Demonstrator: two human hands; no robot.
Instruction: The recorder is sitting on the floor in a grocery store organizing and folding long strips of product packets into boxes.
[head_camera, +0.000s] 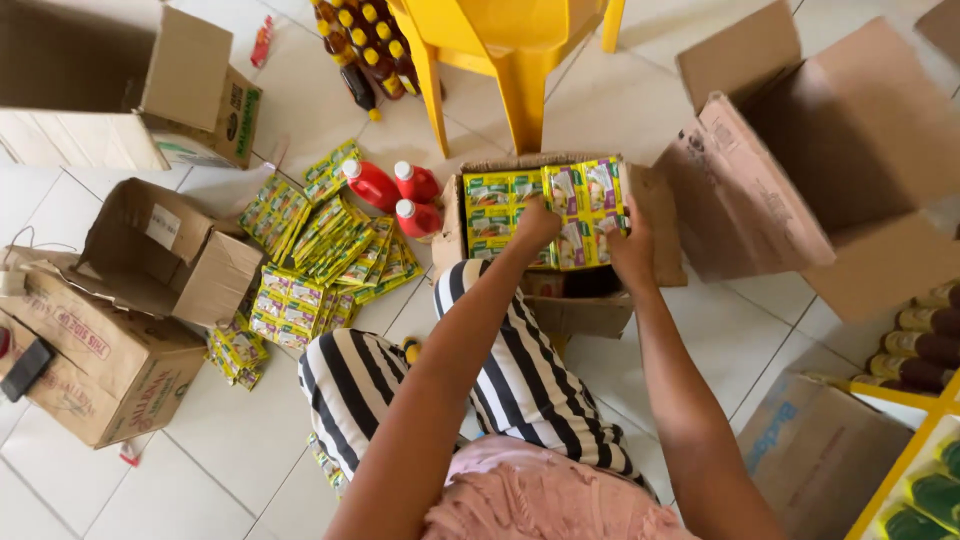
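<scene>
White tiled floor (250, 450), yellow chair (500, 40), cardboard boxes (130, 250)

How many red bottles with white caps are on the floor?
3 red bottles: one at left, one beside it, one in front, all next to the small open box. More may be hidden.

A small open cardboard box (560, 300) sits frame centre; loose yellow-green sachet packs (320, 260) lie left, a large open brown carton (800, 170) right.
</scene>
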